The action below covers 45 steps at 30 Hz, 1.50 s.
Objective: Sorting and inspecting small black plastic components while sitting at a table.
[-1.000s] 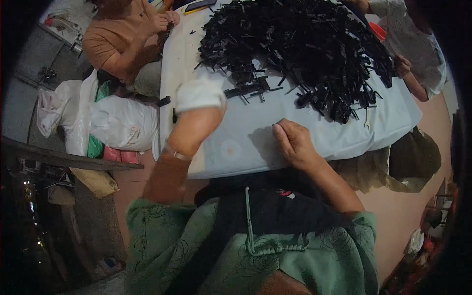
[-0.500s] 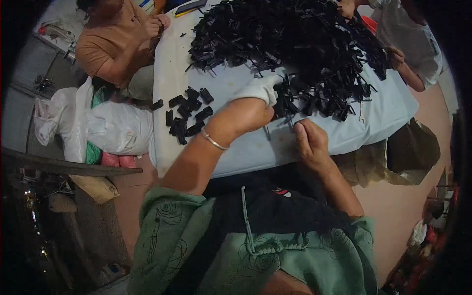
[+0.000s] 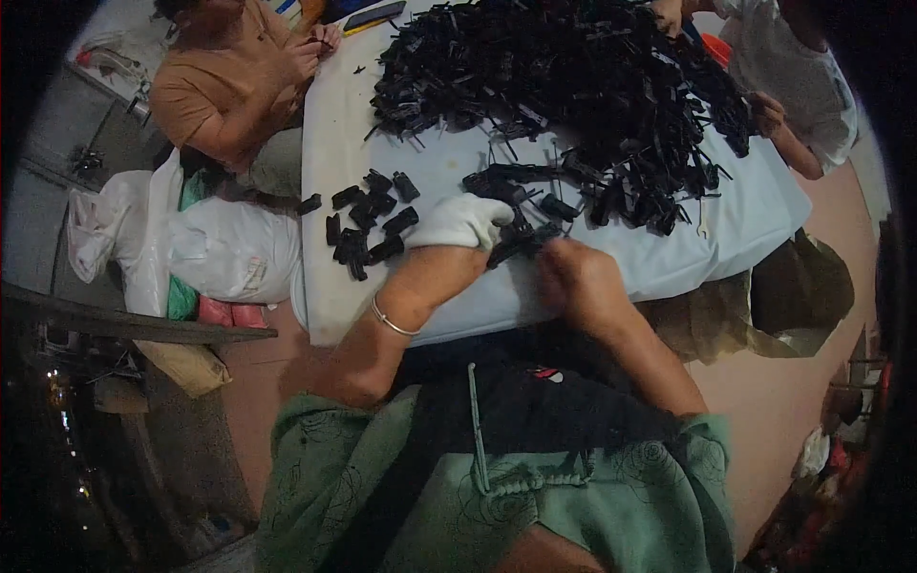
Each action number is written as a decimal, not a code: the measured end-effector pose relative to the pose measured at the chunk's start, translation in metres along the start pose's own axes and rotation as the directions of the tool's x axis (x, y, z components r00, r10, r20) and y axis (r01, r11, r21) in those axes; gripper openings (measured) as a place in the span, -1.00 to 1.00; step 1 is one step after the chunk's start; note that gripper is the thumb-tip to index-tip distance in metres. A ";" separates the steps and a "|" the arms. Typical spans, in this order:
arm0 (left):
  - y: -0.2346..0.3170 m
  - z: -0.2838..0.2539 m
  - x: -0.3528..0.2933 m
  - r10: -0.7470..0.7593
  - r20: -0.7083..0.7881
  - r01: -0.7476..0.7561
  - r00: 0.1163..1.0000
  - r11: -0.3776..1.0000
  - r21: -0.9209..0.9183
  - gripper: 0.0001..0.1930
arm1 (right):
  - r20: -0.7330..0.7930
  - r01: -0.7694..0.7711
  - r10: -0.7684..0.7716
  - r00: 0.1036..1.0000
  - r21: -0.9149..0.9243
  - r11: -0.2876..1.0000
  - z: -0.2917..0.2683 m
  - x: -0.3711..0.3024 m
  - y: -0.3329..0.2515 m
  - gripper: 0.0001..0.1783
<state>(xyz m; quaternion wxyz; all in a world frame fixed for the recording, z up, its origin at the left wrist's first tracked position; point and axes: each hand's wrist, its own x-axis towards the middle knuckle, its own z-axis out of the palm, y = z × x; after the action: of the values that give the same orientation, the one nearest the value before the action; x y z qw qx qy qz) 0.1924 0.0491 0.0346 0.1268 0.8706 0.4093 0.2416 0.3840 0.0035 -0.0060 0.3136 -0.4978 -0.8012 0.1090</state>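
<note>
My left hand [image 3: 457, 224] wears a white glove. It is closed at the near edge of the heap, with a black plastic part [image 3: 521, 246] at its fingertips. My bare right hand [image 3: 581, 275] is close beside the other end of that part, its fingers curled and smeared by motion. Whether it grips anything I cannot make out. Left of the glove lies a small group of short black plastic pieces [image 3: 365, 212]. Beyond both hands spreads a large heap of black plastic parts [image 3: 535, 76], many with thin stems.
The table has a pale cover [image 3: 430, 158]. An open-ended wrench [image 3: 704, 222] lies at its right. One person [image 3: 205, 95] sits at the far left, another [image 3: 798, 81] at the far right, both with hands at the table. White plastic bags [image 3: 234, 250] stand on the left.
My left hand has drawn back toward me and left, away from the heap. The right hand has shifted slightly left and blurred. Black parts now show where the glove was.
</note>
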 end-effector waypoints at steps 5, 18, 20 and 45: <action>0.012 -0.016 0.002 0.117 -0.093 -0.124 0.989 0.990 -0.073 -0.75 | -0.039 -0.283 0.426 0.904 0.692 0.664 -0.017 0.002 0.018 -0.74; 0.046 -0.029 -0.034 0.165 0.479 0.356 0.862 0.474 -0.805 -0.67 | 0.661 -0.627 -0.108 0.743 0.743 0.235 -0.034 -0.009 0.009 -0.76; 0.048 -0.026 -0.033 0.203 0.466 0.351 0.861 0.426 -0.834 -0.72 | 0.575 -0.517 -0.204 0.793 0.811 0.276 -0.020 -0.016 0.009 -0.78; 0.045 0.028 -0.034 -0.170 -0.059 0.136 0.984 0.916 -0.378 -0.72 | 0.125 -0.210 0.169 0.978 0.554 0.805 -0.005 -0.012 -0.021 -0.69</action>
<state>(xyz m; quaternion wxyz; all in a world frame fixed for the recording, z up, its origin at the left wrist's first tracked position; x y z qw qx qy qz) 0.2170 -0.0064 0.0188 0.2892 0.7842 0.4283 0.3435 0.3756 -0.0173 0.0032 0.4062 -0.4561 -0.6897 0.3889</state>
